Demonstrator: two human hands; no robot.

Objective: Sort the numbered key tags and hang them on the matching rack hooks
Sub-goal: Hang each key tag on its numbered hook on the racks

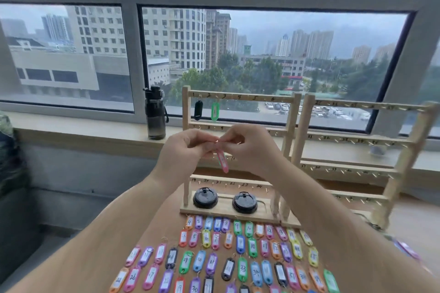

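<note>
- Left hand [188, 150] status?
- Raised in front of the left rack [240, 97], with the fingers curled inward and the tips pinching the top end of a pink key tag [222, 162]. The right hand [247, 147] meets it from the other side, fingers likewise curled and pinched on the same end. The ring itself is hidden between the fingertips.
- Where does the tag lie?
- It hangs free below the two sets of fingertips. Its long axis is close to upright, with the lower end leaning slightly right. Its number cannot be read.
- And the rack, relative to that?
- The top rail is farther away and higher than the hands, almost straight beyond them. A black tag [198, 110] hangs at its left end and a green tag [215, 111] just to the right of it. The hooks further right along that rail are bare.
- Which hand is better placed?
- In my judgement neither has a clear advantage, as the pinch sits nearly in line with the green tag. A bare hook to the right would favour the right hand. The move would be up and away, with the ring leading and the tag body trailing below.
- Remaining stock?
- The rows of tags [242, 245] lie on the near table, well apart from the hands.
</note>
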